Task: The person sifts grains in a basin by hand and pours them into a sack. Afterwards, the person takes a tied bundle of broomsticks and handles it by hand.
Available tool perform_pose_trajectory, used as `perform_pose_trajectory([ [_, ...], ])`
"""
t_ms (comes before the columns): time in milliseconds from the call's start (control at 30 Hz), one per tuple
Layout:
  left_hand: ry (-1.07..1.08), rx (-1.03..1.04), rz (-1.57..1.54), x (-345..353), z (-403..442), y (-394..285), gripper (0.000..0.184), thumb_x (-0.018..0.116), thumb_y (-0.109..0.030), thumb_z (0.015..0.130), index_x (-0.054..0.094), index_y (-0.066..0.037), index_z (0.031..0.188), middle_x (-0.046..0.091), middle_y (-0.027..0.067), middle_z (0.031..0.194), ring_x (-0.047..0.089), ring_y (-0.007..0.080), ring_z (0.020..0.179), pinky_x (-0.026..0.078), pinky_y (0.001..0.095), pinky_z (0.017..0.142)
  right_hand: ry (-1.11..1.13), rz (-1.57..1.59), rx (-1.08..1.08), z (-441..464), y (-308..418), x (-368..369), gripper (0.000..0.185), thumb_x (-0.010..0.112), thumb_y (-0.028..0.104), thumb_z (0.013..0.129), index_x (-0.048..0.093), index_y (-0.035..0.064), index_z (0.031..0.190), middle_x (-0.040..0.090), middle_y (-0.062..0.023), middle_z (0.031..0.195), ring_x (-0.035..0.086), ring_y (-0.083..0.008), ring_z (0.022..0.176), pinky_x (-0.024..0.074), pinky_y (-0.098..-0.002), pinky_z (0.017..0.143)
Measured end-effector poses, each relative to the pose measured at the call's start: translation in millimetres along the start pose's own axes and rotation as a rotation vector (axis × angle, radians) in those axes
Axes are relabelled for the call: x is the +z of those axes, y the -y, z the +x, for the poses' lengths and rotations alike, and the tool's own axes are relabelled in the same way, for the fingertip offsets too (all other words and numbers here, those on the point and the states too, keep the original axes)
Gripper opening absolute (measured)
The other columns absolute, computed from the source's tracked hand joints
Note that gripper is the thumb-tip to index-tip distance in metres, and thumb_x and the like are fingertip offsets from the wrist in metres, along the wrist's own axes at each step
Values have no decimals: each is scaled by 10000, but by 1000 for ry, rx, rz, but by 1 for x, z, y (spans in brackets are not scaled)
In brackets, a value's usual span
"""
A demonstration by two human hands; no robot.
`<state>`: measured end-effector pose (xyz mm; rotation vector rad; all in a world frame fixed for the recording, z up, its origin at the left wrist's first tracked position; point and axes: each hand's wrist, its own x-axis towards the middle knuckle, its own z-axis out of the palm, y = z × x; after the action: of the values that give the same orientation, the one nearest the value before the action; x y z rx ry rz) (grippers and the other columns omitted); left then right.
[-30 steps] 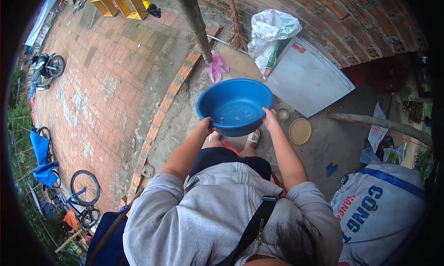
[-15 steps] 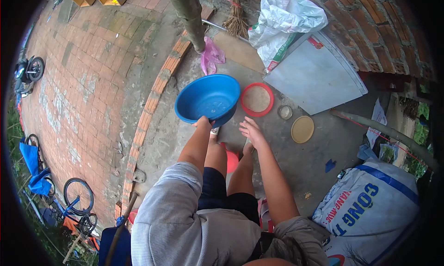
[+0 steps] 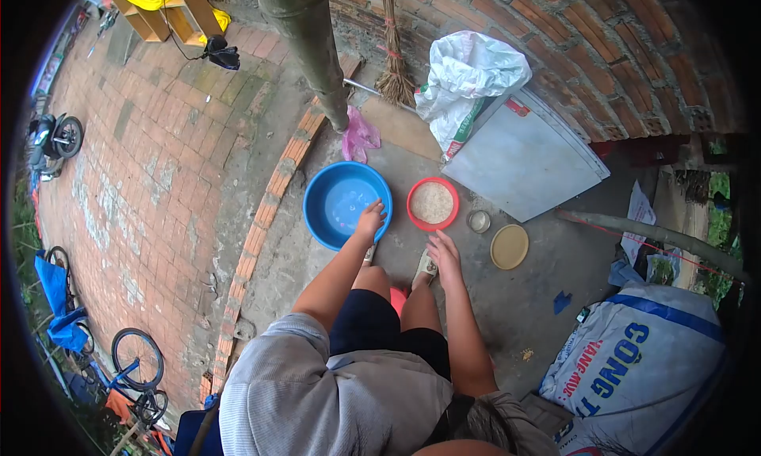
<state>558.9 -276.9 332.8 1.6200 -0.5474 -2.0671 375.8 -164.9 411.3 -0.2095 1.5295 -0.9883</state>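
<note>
In the head view, the basin (image 3: 326, 204) is set on the concrete floor in front of the person, with the bowl (image 3: 454, 206) of pale grain (image 3: 432, 202) just beside it on the right. Farther right, the tin (image 3: 478, 221) and the lid (image 3: 509, 247) are laid near the bowl. Beyond them, the board (image 3: 527, 159) is overlapped by the white sack (image 3: 476, 71), and the broom (image 3: 394, 79) is propped by the brick wall (image 3: 555, 28). The far side of the basin is closely bordered by the pink bag (image 3: 361, 135) and the foot of the pole (image 3: 305, 51); on the left, the paving is marked off by the edging (image 3: 273, 182). The large bag (image 3: 634, 349) is seen at lower right. The near side is hemmed in by the two feet, and part of the basin's right rim is covered by the left hand (image 3: 372, 216), whose fingers are loosely bent; whether the rim is touched cannot be told. The right hand (image 3: 444, 254) is held near the bowl's near edge, fingers loosely spread. The basin is seated upright, its mouth turned up; its outline is nearly circular, so a long axis cannot be told.
</note>
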Motion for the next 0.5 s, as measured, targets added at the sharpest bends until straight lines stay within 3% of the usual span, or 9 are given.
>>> perform_pose_trajectory([
  [33, 49, 56, 87, 19, -29, -35, 481, 400, -292, 921, 317, -105, 1357, 365, 122, 1363, 398, 298, 1217, 315, 402, 1002, 17, -33, -57, -4, 15, 5, 429, 468, 223, 901, 376, 71, 1292, 433, -179, 1281, 448, -286, 1164, 342, -406, 971],
  [100, 173, 364, 291, 39, -54, -71, 489, 375, -326, 934, 305, -103, 1363, 353, 119, 1372, 344, 283, 1258, 270, 399, 1029, 37, -49, -137, -10, 51, 15, 428, 469, 178, 899, 369, 56, 1296, 421, -176, 1294, 430, -268, 1184, 343, -388, 973],
  [167, 211, 549, 451, 61, -97, -119, 497, 368, -331, 934, 292, -98, 1367, 331, 129, 1384, 301, 293, 1280, 240, 404, 1042, 74, -294, -515, -17, 87, 24, 444, 474, 128, 890, 352, 46, 1309, 406, -164, 1312, 410, -249, 1204, 324, -361, 990],
  [200, 239, 700, 601, 73, -121, -143, 506, 362, -336, 935, 278, -94, 1371, 309, 140, 1395, 259, 303, 1302, 209, 410, 1055, 118, -240, -553, -26, 111, 29, 472, 487, 90, 872, 340, 37, 1317, 386, -160, 1333, 370, -273, 1236, 294, -351, 1012],
  [233, 231, 736, 613, 83, -142, -164, 506, 362, -336, 935, 278, -94, 1371, 309, 140, 1395, 259, 303, 1302, 209, 410, 1055, 130, -229, -587, -36, 138, 33, 472, 487, 90, 872, 340, 37, 1317, 386, -160, 1333, 370, -273, 1236, 294, -351, 1012],
  [300, 110, 1081, 958, 104, -183, -193, 522, 365, -339, 931, 259, -84, 1375, 243, 159, 1420, 182, 327, 1326, 154, 422, 1070, 114, -594, -910, -59, 188, 33, 517, 504, 81, 850, 319, 52, 1332, 350, -170, 1358, 316, -323, 1267, 274, -385, 1025],
  [333, 95, 1098, 954, 114, -201, -202, 522, 365, -339, 931, 259, -84, 1375, 243, 159, 1420, 182, 327, 1326, 154, 422, 1070, 124, -596, -929, -71, 211, 30, 517, 504, 81, 850, 319, 52, 1332, 350, -170, 1358, 316, -323, 1267, 274, -385, 1025],
  [400, -25, 1236, 1096, 128, -232, -219, 543, 386, -348, 917, 251, -85, 1373, 212, 175, 1423, 170, 352, 1321, 150, 436, 1073, 100, -789, -1194, -91, 253, 27, 574, 525, 88, 828, 286, 71, 1350, 298, -179, 1385, 259, -359, 1288, 254, -404, 1037],
  [500, -167, 1288, 1129, 145, -265, -227, 552, 396, -354, 911, 251, -91, 1374, 211, 164, 1427, 166, 347, 1324, 151, 435, 1074, 105, -848, -1336, -117, 301, 14, 618, 539, 102, 819, 255, 91, 1367, 253, -179, 1406, 237, -363, 1296, 240, -407, 1045],
])
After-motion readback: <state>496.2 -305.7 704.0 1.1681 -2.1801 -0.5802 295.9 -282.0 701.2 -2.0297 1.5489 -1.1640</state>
